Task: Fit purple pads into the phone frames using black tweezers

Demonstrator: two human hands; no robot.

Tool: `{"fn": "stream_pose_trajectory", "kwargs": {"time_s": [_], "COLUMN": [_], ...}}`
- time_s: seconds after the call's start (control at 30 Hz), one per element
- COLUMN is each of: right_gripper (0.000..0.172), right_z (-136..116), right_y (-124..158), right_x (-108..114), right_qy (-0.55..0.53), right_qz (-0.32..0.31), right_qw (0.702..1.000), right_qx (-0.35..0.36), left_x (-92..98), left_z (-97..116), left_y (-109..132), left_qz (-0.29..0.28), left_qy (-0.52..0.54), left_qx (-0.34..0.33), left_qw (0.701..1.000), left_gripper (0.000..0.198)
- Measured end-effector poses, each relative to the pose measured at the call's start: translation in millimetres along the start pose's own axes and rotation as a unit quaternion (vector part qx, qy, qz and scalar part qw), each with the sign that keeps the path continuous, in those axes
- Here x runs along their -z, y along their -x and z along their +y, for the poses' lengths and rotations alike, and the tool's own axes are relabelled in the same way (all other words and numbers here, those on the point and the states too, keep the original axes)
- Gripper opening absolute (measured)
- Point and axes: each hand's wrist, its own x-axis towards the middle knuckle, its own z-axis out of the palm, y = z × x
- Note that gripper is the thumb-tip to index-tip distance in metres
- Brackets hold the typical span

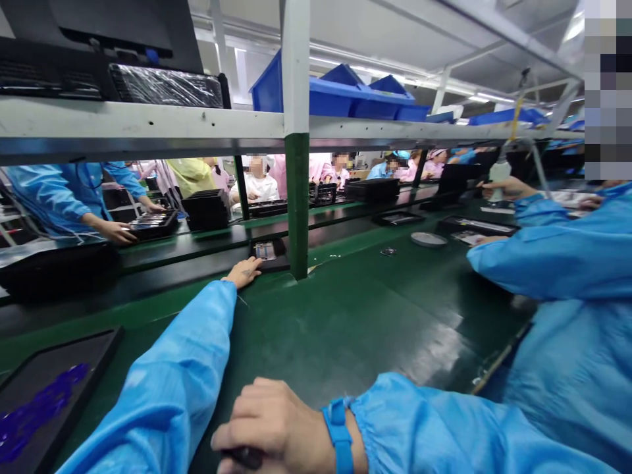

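Observation:
My left hand (244,272) reaches out to the far side of the green bench, its fingers at the left edge of a small black tray (276,263). Light-coloured flat parts (265,251) lie in that tray, beside the green post. Low in front of me, my right hand (271,421) is closed around a dark, rounded object (245,455). Most of that object is hidden by the fingers, so its kind does not show. A blue band (340,434) circles my right wrist.
At lower left, a black tray (101,349) holds purple-blue pieces (42,408). A green-and-white post (297,204) rises from the bench under a shelf (197,128). A round dish (428,239) lies farther right, near a co-worker's blue sleeve (533,257). Black trays (207,209) line the conveyor.

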Motion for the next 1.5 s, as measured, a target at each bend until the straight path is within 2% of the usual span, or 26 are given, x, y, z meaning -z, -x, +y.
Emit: {"fn": "stream_pose_trajectory", "kwargs": {"time_s": [0.1,0.23,0.33,0.43,0.53,0.63,0.77,0.87,0.93,1.0,1.13,1.3,1.5], "right_gripper": [0.028,0.019,0.014,0.009,0.01,0.014,0.017,0.02,0.023,0.026,0.032,0.039,0.044], "right_z": [6.6,15.3,24.4,39.8,59.6,77.0,86.0,84.1,82.5,82.1,82.4,77.3,71.0], "right_y": [-3.8,-11.6,-20.4,-28.5,-33.0,-34.0,-36.5,-49.2,-64.6,-82.1,-102.7,-91.4,-83.5], "right_x": [4.9,15.0,23.4,32.7,40.6,41.0,28.2,14.2,4.9,-3.7,-18.1,-29.2,-29.7], "right_qy": [-0.043,-0.076,-0.072,-0.072,-0.056,-0.059,-0.092,-0.125,-0.146,-0.167,-0.216,-0.247,-0.238], "right_qz": [0.059,0.141,0.184,0.235,0.297,0.339,0.344,0.328,0.318,0.308,0.274,0.24,0.204], "right_qw": [0.997,0.986,0.976,0.961,0.935,0.907,0.892,0.892,0.891,0.891,0.887,0.879,0.879], "right_qx": [-0.011,-0.049,-0.089,-0.127,-0.186,-0.241,-0.279,-0.287,-0.288,-0.29,-0.301,-0.329,-0.358], "left_x": [13.9,44.5,67.4,85.8,100.8,112.0,116.2,113.6,112.7,113.6,115.0,111.3,115.2], "left_z": [-15.4,-30.8,-35.3,-26.4,-0.9,37.7,94.5,126.7,138.2,141.4,132.0,120.4,129.7], "left_y": [21.5,61.1,102.2,156.4,222.4,291.9,372.0,410.1,421.5,421.1,395.0,360.2,347.6], "left_qz": [0.002,0.007,-0.003,-0.02,-0.036,-0.049,-0.045,-0.034,-0.026,-0.015,0.005,-0.026,-0.055], "left_qy": [-0.004,-0.012,-0.021,-0.032,-0.047,-0.062,-0.079,-0.079,-0.073,-0.069,-0.07,-0.03,0.034], "left_qx": [0.008,0.031,0.046,0.047,0.038,0.025,0.002,-0.028,-0.053,-0.068,-0.058,-0.113,-0.174], "left_qw": [1.0,0.999,0.999,0.998,0.997,0.997,0.996,0.996,0.996,0.995,0.996,0.993,0.983], "left_gripper": [0.033,0.035,0.034,0.034,0.031,0.024,0.015,0.012,0.013,0.019,0.02,0.012,0.008]}}
